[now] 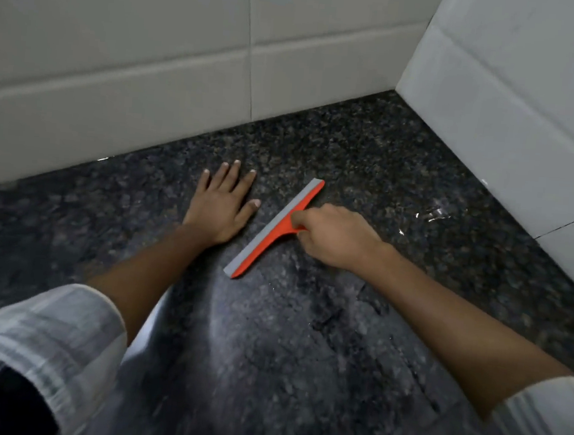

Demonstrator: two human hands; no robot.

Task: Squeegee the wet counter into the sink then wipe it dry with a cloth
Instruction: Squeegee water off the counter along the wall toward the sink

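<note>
1. Dark speckled stone forms the bench (303, 338), meeting pale tiled walls (153, 69) at the back and on the right; the two walls join in a corner at upper right.
2. Your left hand (219, 208) lies flat, palm down, fingers spread wide on the stone, holding nothing.
3. Your right hand (335, 236) is closed around the orange handle of the squeegee (274, 228).
4. The squeegee sits mid-bench, just right of your left hand and apart from it. Its grey blade edge faces the left hand; the long bar runs diagonally from lower left to upper right.
5. The blade appears to be down on the stone; contact along its full length is hard to confirm.
6. Bright wet glints (437, 213) show near the right wall, well apart from the squeegee.
7. Rolled pale sleeves (46, 335) cover both of your upper arms at the lower edges of the view.
</note>
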